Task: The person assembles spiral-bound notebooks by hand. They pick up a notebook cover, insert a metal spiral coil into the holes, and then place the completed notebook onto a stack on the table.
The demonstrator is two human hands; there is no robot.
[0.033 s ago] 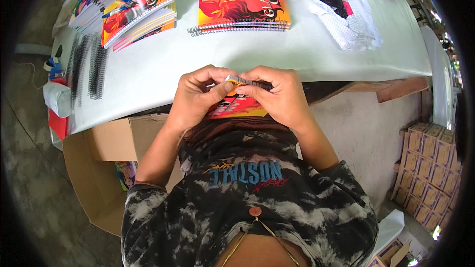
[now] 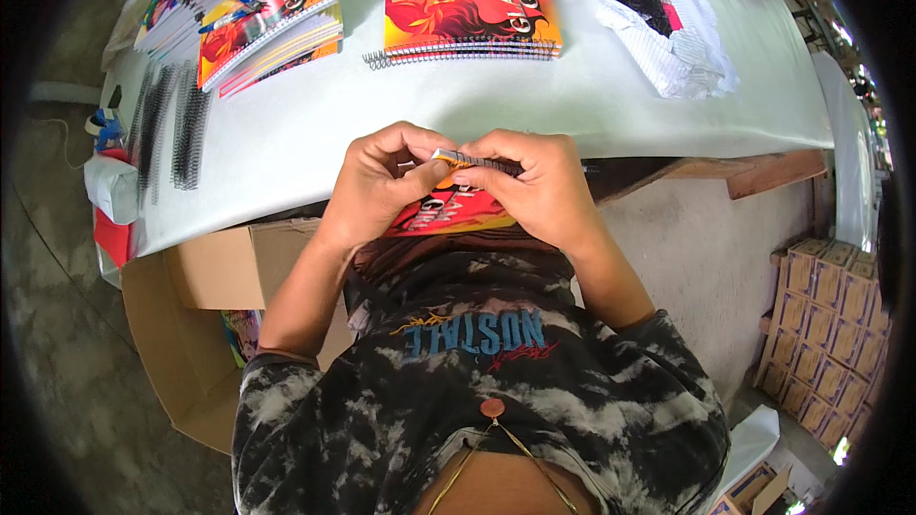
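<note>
At the table's near edge, a red and yellow notebook (image 2: 456, 213) hangs between my hands with its bound edge up and its cover facing me. My left hand (image 2: 386, 179) pinches the left end of that edge between thumb and fingers. A dark spiral coil (image 2: 494, 163) runs along the edge, and my right hand (image 2: 544, 176) grips the notebook and coil there. My fingers hide much of the binding, so how far the coil is threaded cannot be made out.
Beyond my hands lies a stack of spiral notebooks (image 2: 468, 5), with another pile of notebooks (image 2: 267, 19) to its left. Loose black coils (image 2: 188, 129) lie at the table's left. Crumpled paper (image 2: 692, 57) holds dark coils at the right. An open cardboard box (image 2: 215, 272) stands below left.
The notebook's cover has tilted slightly, so more of it shows below my fingers. Both hands keep their grip almost in place.
</note>
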